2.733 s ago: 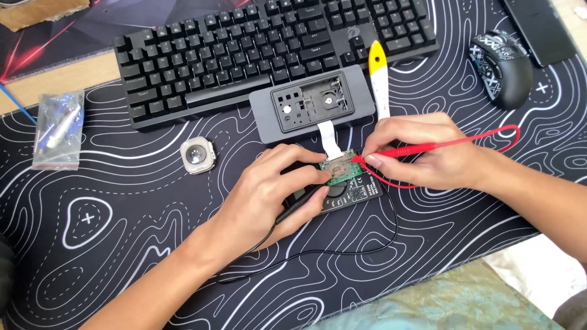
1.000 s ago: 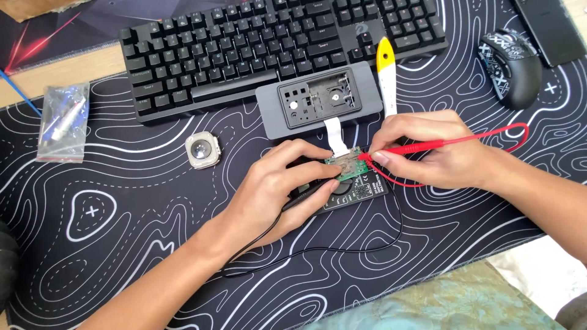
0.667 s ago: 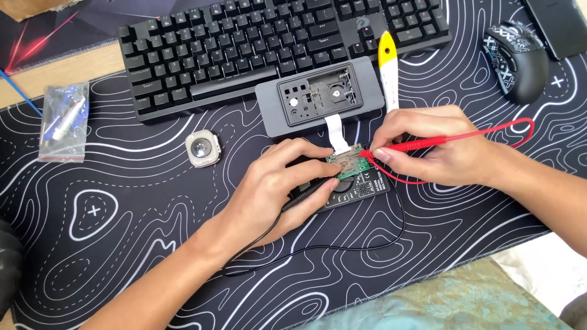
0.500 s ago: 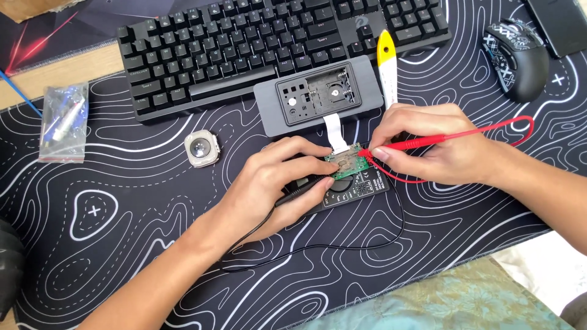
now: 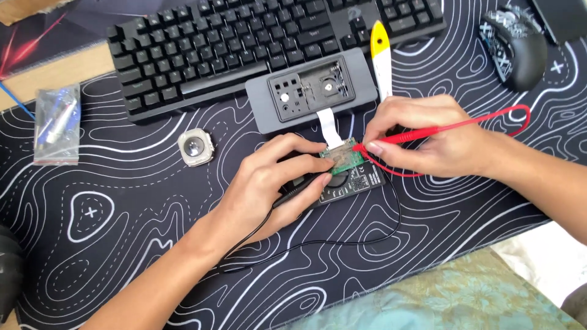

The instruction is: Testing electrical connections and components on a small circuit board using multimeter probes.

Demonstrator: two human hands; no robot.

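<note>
Between both hands: green circuit board [image 5: 342, 157]; left hand [image 5: 269, 189] fingers clamp black probe [image 5: 299, 187], right hand [image 5: 428, 137] fingers pinch red probe [image 5: 406, 137].

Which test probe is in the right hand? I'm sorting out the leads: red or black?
The red test probe, pinched in the right hand, tip at the small green circuit board. The black test probe lies under the left hand.
</note>
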